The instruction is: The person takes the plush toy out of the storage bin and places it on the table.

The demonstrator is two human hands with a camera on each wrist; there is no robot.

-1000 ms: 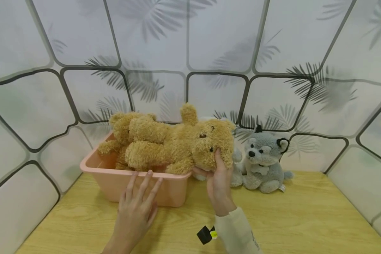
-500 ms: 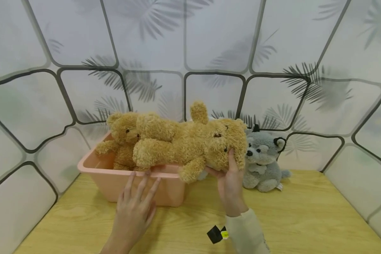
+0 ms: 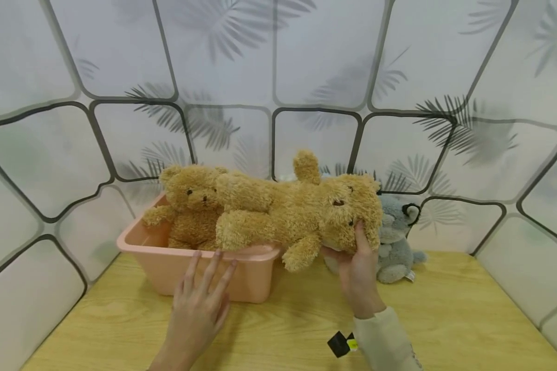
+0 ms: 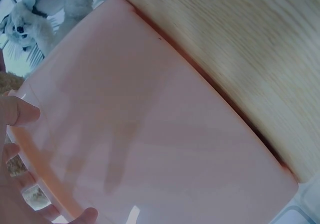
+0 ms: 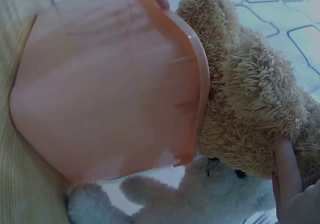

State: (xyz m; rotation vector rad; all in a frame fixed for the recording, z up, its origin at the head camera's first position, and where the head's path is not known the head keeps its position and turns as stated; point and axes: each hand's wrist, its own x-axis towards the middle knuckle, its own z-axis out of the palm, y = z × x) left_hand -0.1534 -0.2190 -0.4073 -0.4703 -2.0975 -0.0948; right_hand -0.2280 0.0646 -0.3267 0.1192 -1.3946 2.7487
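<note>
The right hand [image 3: 358, 275] holds one teddy bear [image 3: 301, 208], lying sideways, partly above the pink bin [image 3: 255, 281].
Its thumb and fingers are clamped on the bear's head, toward 3 o'clock. The left hand [image 3: 198, 306], fingers apart, touches the bin's 6 o'clock side. Second bear [image 3: 190, 219] sits inside, at 9 o'clock; grey husky [image 3: 395, 252], partly hidden, at 3 o'clock.
</note>
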